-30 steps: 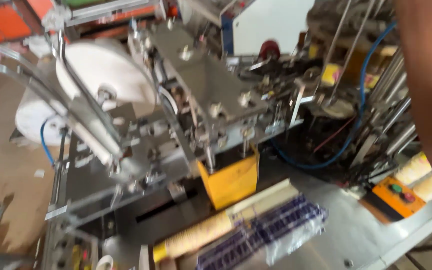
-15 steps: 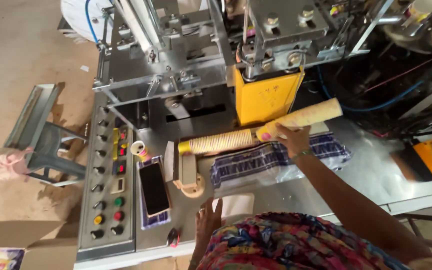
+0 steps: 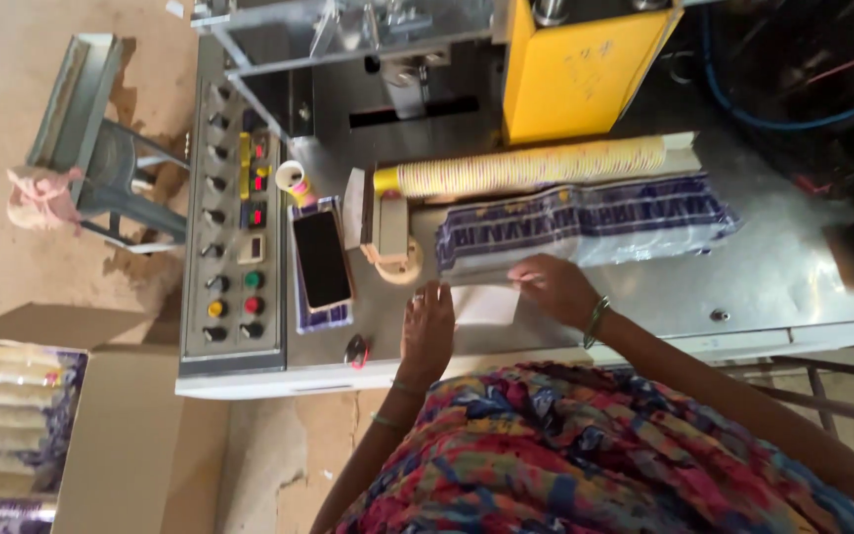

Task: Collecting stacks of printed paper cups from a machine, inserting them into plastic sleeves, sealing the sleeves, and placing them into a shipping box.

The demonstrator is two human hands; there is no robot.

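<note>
My right hand [image 3: 557, 289] covers one end of the white slip [image 3: 486, 305]. The cardboard box [image 3: 22, 435] at lower left and yellow housing [image 3: 585, 64] at top run off frame.

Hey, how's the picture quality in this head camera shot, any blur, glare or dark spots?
Head view: mostly sharp, with daylight even across the metal table and only soft sheen, no harsh glare. The left hand and right hand by the white paper are slightly soft. The upper right behind the yellow housing falls into deep shadow, and the patterned clothing up close is a bit blurred.
</note>
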